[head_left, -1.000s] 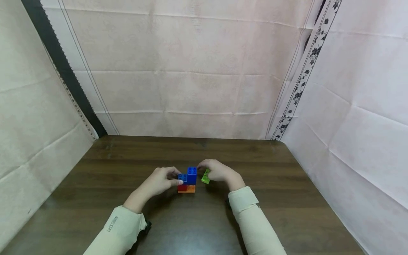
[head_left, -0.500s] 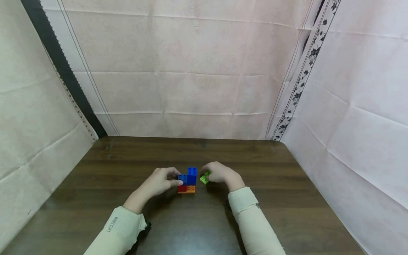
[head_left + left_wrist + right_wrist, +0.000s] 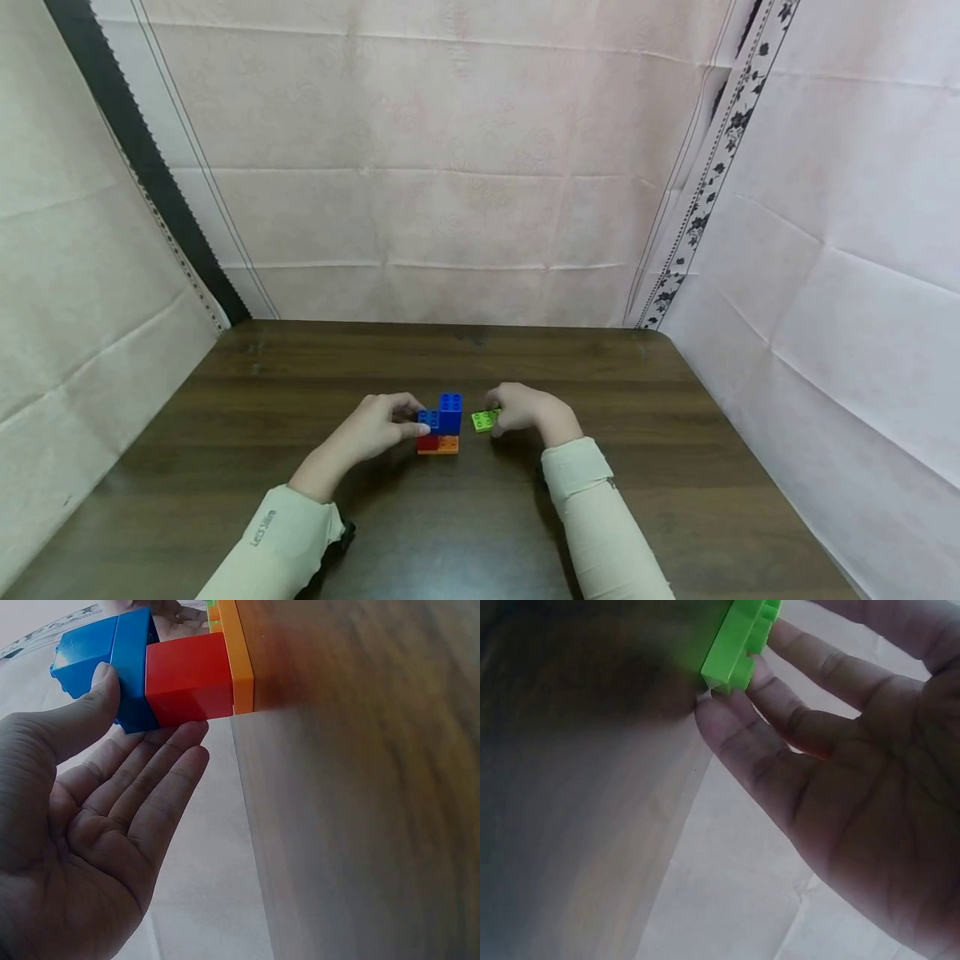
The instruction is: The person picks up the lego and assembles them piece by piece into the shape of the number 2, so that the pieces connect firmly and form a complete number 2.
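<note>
My left hand point(image 3: 378, 427) holds a small stack of toy building bricks, thumb on one side and fingers on the other. The stack has an orange plate point(image 3: 238, 667) on the table, a red brick point(image 3: 189, 679) on it, and a blue brick point(image 3: 133, 671) across these. A second blue brick point(image 3: 451, 408) stands on top at the right. To the right of the stack, apart from it, my right hand point(image 3: 528, 411) holds a flat light-green brick point(image 3: 482, 421) at its right end. In the right wrist view, the green brick's point(image 3: 735, 645) studs face the palm.
Both hands work over a brown wooden table point(image 3: 450, 525). Pale cloth point(image 3: 465, 167) hangs behind its far edge and along both sides. A dark strip point(image 3: 150, 158) runs down the left corner, a flower-patterned band point(image 3: 720, 158) down the right.
The green brick has turned from slanting upright to lying nearly crosswise in the head view. My right hand has shifted slightly right with it. The left hand and the stack stay put.
</note>
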Demonstrator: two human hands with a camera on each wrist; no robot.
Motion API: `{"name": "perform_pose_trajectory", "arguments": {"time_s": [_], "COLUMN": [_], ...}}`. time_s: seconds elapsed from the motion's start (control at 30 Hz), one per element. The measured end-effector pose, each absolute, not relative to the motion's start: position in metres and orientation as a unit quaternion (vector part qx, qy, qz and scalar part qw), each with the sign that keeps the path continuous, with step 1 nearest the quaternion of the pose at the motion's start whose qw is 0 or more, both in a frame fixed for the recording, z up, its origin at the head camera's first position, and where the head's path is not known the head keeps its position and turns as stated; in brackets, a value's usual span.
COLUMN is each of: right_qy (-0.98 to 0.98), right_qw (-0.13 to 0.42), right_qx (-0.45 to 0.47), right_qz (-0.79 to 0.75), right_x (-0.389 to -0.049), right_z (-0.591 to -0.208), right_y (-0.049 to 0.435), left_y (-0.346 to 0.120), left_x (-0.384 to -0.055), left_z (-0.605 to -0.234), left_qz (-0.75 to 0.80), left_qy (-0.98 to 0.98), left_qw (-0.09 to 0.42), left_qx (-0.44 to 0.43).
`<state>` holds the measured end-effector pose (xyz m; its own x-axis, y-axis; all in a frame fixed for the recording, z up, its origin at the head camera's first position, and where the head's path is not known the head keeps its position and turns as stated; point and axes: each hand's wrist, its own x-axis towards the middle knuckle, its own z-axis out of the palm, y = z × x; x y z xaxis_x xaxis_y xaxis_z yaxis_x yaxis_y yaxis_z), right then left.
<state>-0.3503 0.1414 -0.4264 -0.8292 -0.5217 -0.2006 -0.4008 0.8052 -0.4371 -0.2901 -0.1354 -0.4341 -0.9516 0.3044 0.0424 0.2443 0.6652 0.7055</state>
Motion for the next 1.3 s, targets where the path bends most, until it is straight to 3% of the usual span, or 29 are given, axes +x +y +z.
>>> {"name": "perform_pose_trajectory", "arguments": {"time_s": [0.7,1.3], "right_qy": [0.948,0.939], "right_qw": [0.154,0.131], "right_qx": [-0.207,-0.248], "right_qz": [-0.184,-0.196], "right_x": [-0.3448,-0.3488], "right_z": [-0.4231,-0.4202], "right_y": [0.1424,0.1432], "left_y": [-0.1364,-0.1361], "left_x": [-0.2904,-0.2906], "left_z": [-0.4354,-0.4351], "left_qz": [0.379,0.382], "left_qy": [0.912,0.911], "left_qw": [0.035,0.039], "left_qx": [0.153,0.148]}}
